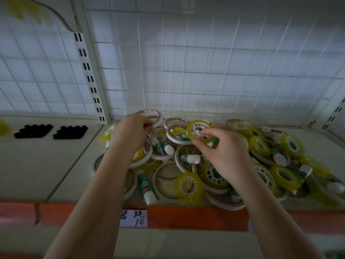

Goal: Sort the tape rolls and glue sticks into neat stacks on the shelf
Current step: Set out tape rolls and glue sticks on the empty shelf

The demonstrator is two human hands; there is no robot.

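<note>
— What are the hands doing over that heap?

— Each is lifting out one roll. The left hand (130, 133), just left of the frame's middle, is curling its fingers round the rim of a white patterned tape roll (152, 115) at the back of the pile, near the wire grid wall (205, 62). The right hand (222, 146) is pinching a yellow tape roll (198, 131) by its edge, thumb below and fingers at the hub, tilting it up clear of the rest.

— Why by the rims?

— Probably because the rolls are flat discs lying overlapped; an edge grip is letting each come free without dragging its neighbours.

— And the rest?

— Everything is lying mixed across the middle and right of the shelf (74, 165): white rolls, yellow rolls, and glue sticks (190, 159) wedged between and inside them. No neat stack is showing yet, so I'd judge the sorting is only beginning.

— Anything else there?

— Black caps (33, 130) are sitting in tidy clusters at centre left, and a handwritten price label (133, 218) is hanging on the orange shelf edge at the bottom.
</note>
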